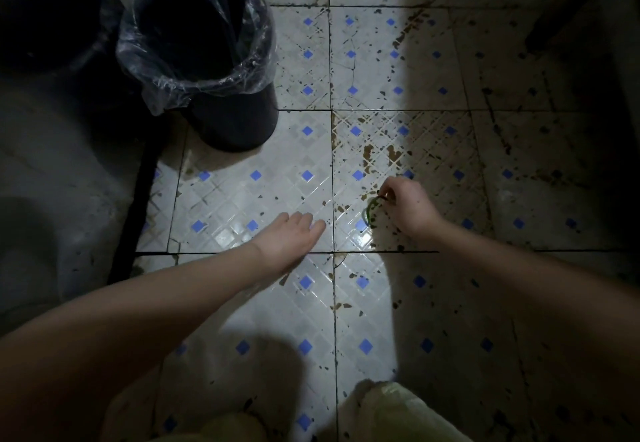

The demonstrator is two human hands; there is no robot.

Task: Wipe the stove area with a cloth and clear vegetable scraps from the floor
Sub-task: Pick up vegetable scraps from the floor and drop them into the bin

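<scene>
A round black waste bin [239,123] lined with clear plastic stands on the white, blue-diamond tiled floor [242,195]; its inside is too dark to read. The right hand [407,207] pinches a thin curled green vegetable scrap [370,212] low over stained tile, well apart from the bin. The left hand [294,233] is flat, holding nothing, with bare tile between it and the bin.

Glossy tiled floor [277,199]; crinkled clear-plastic bin liner [162,95]

One left hand [294,233], one right hand [405,209], one green scrap [370,211], one black bin [235,119], one clear liner [157,95]
</scene>
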